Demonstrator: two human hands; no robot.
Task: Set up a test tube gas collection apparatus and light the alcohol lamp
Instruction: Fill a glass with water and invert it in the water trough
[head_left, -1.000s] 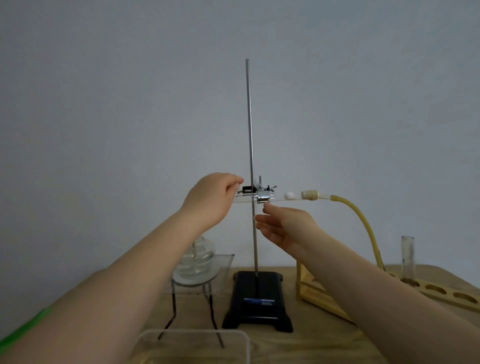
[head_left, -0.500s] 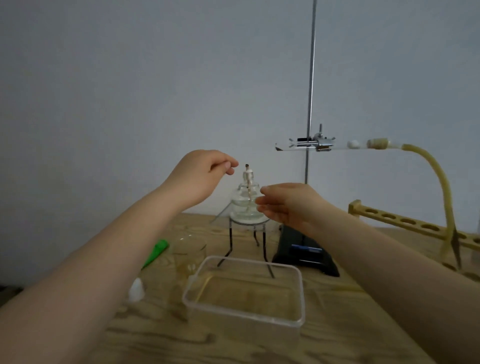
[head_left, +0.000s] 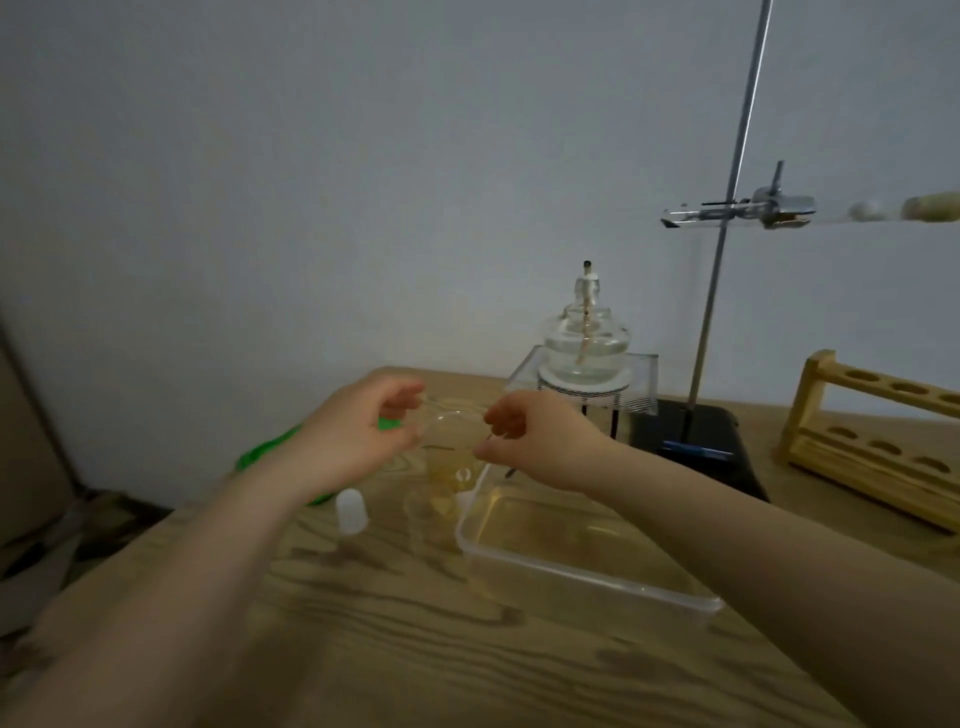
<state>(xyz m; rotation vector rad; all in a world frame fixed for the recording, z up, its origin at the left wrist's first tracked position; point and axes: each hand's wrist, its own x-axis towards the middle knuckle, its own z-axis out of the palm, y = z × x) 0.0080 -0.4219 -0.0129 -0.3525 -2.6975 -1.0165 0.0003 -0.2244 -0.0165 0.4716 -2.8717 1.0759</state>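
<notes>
A clear glass beaker (head_left: 451, 462) stands on the wooden table between my hands. My left hand (head_left: 353, 434) curls round its left side at the rim. My right hand (head_left: 535, 436) has curled fingers at the beaker's right rim; blur hides whether it grips. Behind them the uncapped alcohol lamp (head_left: 587, 343) sits on a wire gauze over a tripod (head_left: 584, 387). The retort stand (head_left: 724, 234) holds a horizontal test tube (head_left: 706, 215) in its clamp (head_left: 774, 203), with a stopper (head_left: 930, 206) at the right end.
A clear plastic trough (head_left: 587, 579) lies just in front of the beaker. A small white cap (head_left: 351, 510) and a green object (head_left: 265, 454) lie to the left. A wooden test tube rack (head_left: 872, 447) stands at the right. The table's left edge runs close by.
Both hands left the clamp on the stand and came down and left to the beaker. My view swung down and left, so the stand now sits at the right.
</notes>
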